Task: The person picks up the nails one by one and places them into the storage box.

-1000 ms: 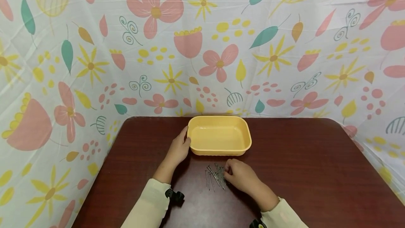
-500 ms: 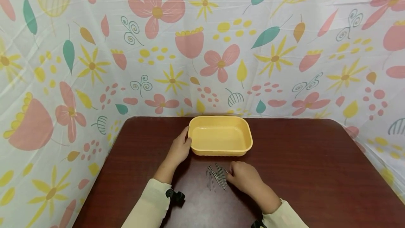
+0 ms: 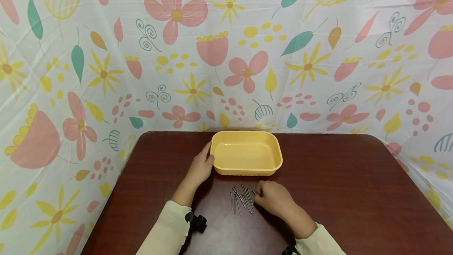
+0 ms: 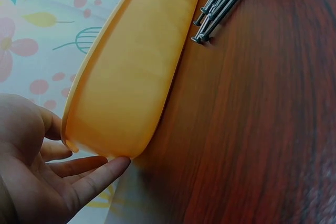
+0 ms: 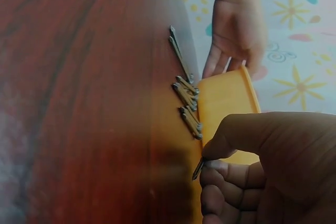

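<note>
A yellow plastic tray [image 3: 246, 156] stands on the table with nothing in it. My left hand [image 3: 200, 166] holds it by the left end. In the left wrist view, the fingers [image 4: 100, 182] lie against the outer wall and another digit meets the rim. Several metal nails [image 3: 242, 200] lie in a loose pile in front of the tray. Just right of the pile, my right hand [image 3: 274, 198] pinches one nail [image 5: 197, 169] between thumb and curled forefinger. Most of that nail is hidden by the fingers.
The dark reddish-brown table [image 3: 347, 192] has a rounded far edge. A floral cloth [image 3: 226, 50] hangs right behind it and along the sides. Black straps with small devices [image 3: 196, 221] sit on both wrists, over pale sleeves.
My right hand has drawn slightly right, away from the pile, with a nail between its fingertips. The left hand and the tray keep their places.
</note>
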Demonstrator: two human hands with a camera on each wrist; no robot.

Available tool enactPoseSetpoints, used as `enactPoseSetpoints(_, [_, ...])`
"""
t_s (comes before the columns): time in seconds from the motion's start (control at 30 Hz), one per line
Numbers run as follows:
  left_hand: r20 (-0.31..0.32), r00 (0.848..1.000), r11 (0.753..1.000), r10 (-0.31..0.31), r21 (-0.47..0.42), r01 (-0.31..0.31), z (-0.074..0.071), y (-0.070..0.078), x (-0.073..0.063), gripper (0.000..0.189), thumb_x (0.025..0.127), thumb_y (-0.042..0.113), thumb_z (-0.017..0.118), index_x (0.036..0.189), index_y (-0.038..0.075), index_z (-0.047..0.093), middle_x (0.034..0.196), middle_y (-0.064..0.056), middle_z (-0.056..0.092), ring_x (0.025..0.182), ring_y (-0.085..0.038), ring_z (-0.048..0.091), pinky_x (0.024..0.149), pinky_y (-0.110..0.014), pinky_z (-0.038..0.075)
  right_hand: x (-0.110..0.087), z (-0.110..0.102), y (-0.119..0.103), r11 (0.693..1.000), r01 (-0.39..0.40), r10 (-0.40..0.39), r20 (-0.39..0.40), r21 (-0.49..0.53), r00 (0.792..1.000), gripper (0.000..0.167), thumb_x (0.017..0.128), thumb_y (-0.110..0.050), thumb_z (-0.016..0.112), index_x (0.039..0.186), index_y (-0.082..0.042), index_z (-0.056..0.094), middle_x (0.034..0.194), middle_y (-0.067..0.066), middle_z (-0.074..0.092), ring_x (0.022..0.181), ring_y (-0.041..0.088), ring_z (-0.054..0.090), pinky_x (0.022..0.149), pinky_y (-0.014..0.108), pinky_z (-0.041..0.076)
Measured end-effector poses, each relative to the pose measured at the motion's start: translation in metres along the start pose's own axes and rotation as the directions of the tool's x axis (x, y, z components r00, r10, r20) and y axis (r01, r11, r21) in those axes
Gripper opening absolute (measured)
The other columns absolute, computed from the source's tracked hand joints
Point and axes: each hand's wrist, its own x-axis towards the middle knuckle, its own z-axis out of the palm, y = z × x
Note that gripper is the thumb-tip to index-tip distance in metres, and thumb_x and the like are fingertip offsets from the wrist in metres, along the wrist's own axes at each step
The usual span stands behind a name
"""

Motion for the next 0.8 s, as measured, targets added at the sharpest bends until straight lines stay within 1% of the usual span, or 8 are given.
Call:
enactPoseSetpoints(0.1, [0.003, 1.0, 1.0, -0.008, 0.0, 0.008, 0.0, 0.0, 0.0, 0.057, 0.107, 0.026, 0.042, 0.161, 0.02, 0.028, 0.158, -0.014, 0.043, 0.143, -0.028, 0.043, 0.117, -0.055, 0.034, 0.0, -0.003, -0.001, 1.0, -0.002, 0.002, 0.01, 0.019, 1.0, 0.024, 0.079, -0.017, 0.072, 0.067, -0.02, 0.052, 0.066, -0.008, 0.049, 0.06, 0.009, 0.044, 0.058, 0.029, 0.039])
enactPoseSetpoints(0.17, [0.004, 1.0, 1.0, -0.014, 0.002, 0.014, 0.0, 0.0, 0.0, 0.057, 0.107, 0.027, 0.042, 0.161, 0.022, 0.028, 0.157, -0.013, 0.045, 0.136, -0.027, 0.048, 0.115, -0.053, 0.037, 0.001, -0.007, -0.002, 0.999, -0.007, 0.006, 0.014, 0.033, 1.0, 0.022, 0.079, -0.017, 0.072, 0.069, -0.02, 0.053, 0.067, -0.008, 0.051, 0.061, 0.009, 0.045, 0.059, 0.029, 0.04])
enactPoseSetpoints(0.23, [0.004, 1.0, 1.0, -0.018, 0.0, 0.018, 0.0, 0.0, 0.0, 0.056, 0.107, 0.028, 0.042, 0.161, 0.023, 0.028, 0.157, -0.012, 0.045, 0.136, -0.027, 0.048, 0.115, -0.052, 0.037, 0.002, -0.01, -0.003, 0.999, -0.008, 0.007, 0.016, 0.052, 1.0, 0.02, 0.081, -0.017, 0.072, 0.071, -0.019, 0.055, 0.067, -0.009, 0.052, 0.061, 0.008, 0.046, 0.059, 0.028, 0.041])
enactPoseSetpoints(0.3, [0.004, 1.0, 1.0, -0.018, -0.001, 0.018, 0.0, -0.001, 0.0, 0.056, 0.107, 0.028, 0.042, 0.161, 0.023, 0.028, 0.157, -0.012, 0.044, 0.14, -0.028, 0.046, 0.116, -0.053, 0.036, 0.003, -0.015, -0.004, 0.996, -0.012, 0.01, 0.02, 0.088, 1.0, 0.017, 0.083, -0.016, 0.071, 0.074, -0.019, 0.057, 0.063, -0.01, 0.053, 0.058, 0.007, 0.048, 0.058, 0.027, 0.041])
enactPoseSetpoints(0.4, [0.001, 1.0, 1.0, -0.017, -0.006, 0.017, 0.0, -0.001, 0.001, 0.057, 0.106, 0.027, 0.043, 0.161, 0.022, 0.029, 0.159, -0.013, 0.042, 0.148, -0.03, 0.038, 0.119, -0.054, 0.032, 0.005, -0.021, -0.006, 0.989, -0.022, 0.018, 0.031, 0.149, 0.999, 0.015, 0.087, -0.015, 0.068, 0.076, -0.018, 0.058, 0.057, -0.01, 0.054, 0.052, 0.007, 0.048, 0.055, 0.025, 0.04])
enactPoseSetpoints(0.47, [0.002, 1.0, 1.0, -0.017, -0.007, 0.017, -0.001, -0.001, 0.001, 0.057, 0.106, 0.027, 0.043, 0.161, 0.021, 0.029, 0.159, -0.013, 0.042, 0.146, -0.029, 0.039, 0.119, -0.054, 0.032, 0.007, -0.025, -0.007, 0.983, -0.033, 0.027, 0.036, 0.18, 0.999, 0.014, 0.088, -0.014, 0.067, 0.077, -0.017, 0.059, 0.055, -0.009, 0.054, 0.05, 0.007, 0.047, 0.054, 0.025, 0.039])
enactPoseSetpoints(0.67, [0.004, 1.0, 1.0, -0.022, -0.008, 0.022, -0.001, -0.001, 0.002, 0.057, 0.106, 0.029, 0.043, 0.161, 0.021, 0.029, 0.16, -0.012, 0.041, 0.146, -0.028, 0.039, 0.119, -0.053, 0.032, 0.016, -0.034, -0.009, 0.977, -0.046, 0.043, 0.023, 0.21, 0.999, 0.011, 0.089, -0.016, 0.065, 0.08, -0.017, 0.059, 0.065, -0.007, 0.054, 0.056, 0.008, 0.048, 0.057, 0.024, 0.04])
enactPoseSetpoints(0.8, [0.009, 1.0, 1.0, -0.015, -0.018, 0.015, -0.001, -0.001, 0.001, 0.057, 0.106, 0.03, 0.042, 0.161, 0.019, 0.029, 0.158, -0.012, 0.042, 0.135, -0.027, 0.047, 0.117, -0.054, 0.034, 0.023, -0.04, -0.01, 0.977, -0.017, 0.02, -0.015, 0.213, 1.0, 0.01, 0.09, -0.016, 0.064, 0.08, -0.017, 0.061, 0.067, -0.007, 0.055, 0.059, 0.007, 0.048, 0.059, 0.024, 0.041])
